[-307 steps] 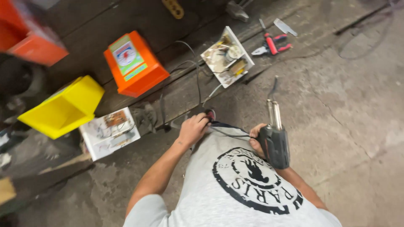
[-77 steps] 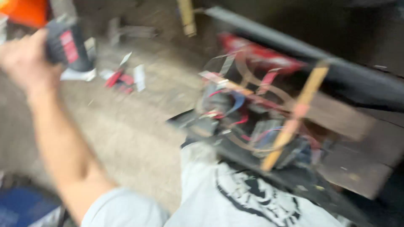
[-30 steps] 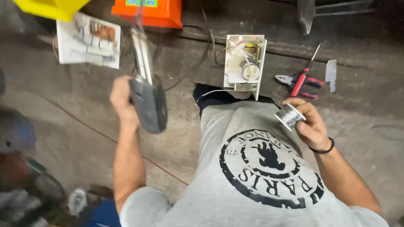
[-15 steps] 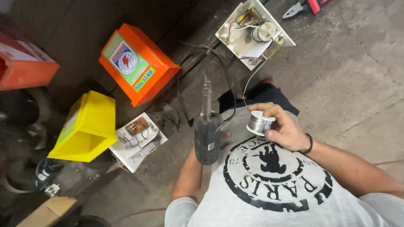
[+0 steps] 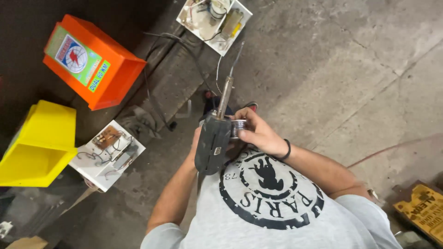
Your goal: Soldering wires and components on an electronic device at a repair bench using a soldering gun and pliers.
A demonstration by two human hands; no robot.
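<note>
My left hand (image 5: 195, 146) grips a dark soldering gun (image 5: 212, 144) in front of my chest. Its long metal tip (image 5: 229, 76) points up the frame toward an open white box of electrical parts (image 5: 240, 25) on the concrete floor. My right hand (image 5: 259, 134), with a black band on the wrist, holds a small spool of solder wire (image 5: 238, 127) right beside the gun body. Most of my left hand is hidden behind the gun. My grey printed T-shirt (image 5: 277, 207) fills the bottom of the view.
An orange box (image 5: 90, 64) and a yellow box (image 5: 39, 145) stand at the left. A white tray with a circuit board (image 5: 92, 168) lies near them. Black cables (image 5: 170, 64) run over a raised strip. A yellowish plate (image 5: 422, 207) lies bottom right.
The view has shifted and closed in on my hands. The soldering gun and the solder spool have come together at my chest, the tip now tilted toward the white parts box.
</note>
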